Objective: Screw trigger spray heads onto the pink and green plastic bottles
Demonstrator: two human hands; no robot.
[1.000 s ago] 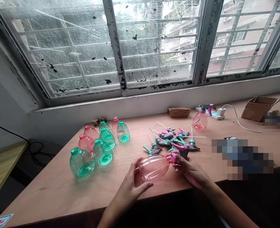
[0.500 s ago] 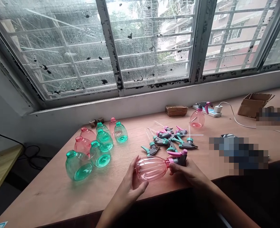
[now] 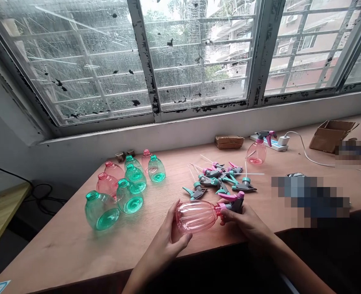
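A clear pink spray bottle [image 3: 197, 216] lies sideways between my hands above the table's front edge. My left hand [image 3: 172, 241] is closed around its base end, thumb below and fingers behind. At the neck, my right hand [image 3: 240, 218] grips the grey and pink trigger sprayer head [image 3: 234, 200], which sits on the bottle's mouth. Whether the collar is fully tight I cannot tell. Just beyond lies a pile of loose trigger sprayer heads [image 3: 218, 177] in grey, teal and pink, with thin white tubes.
Several open green bottles [image 3: 102, 212] and pink bottles [image 3: 106, 185] stand at the left. A pink bottle with a sprayer [image 3: 256, 153] stands at the back, near a power strip [image 3: 275, 147]. Cardboard boxes [image 3: 329, 136] [image 3: 229, 142] sit along the back. A blurred patch [image 3: 312, 200] covers something at the right.
The view has shifted slightly. Both hands keep their hold on the pink bottle and its sprayer head, with hardly any movement.
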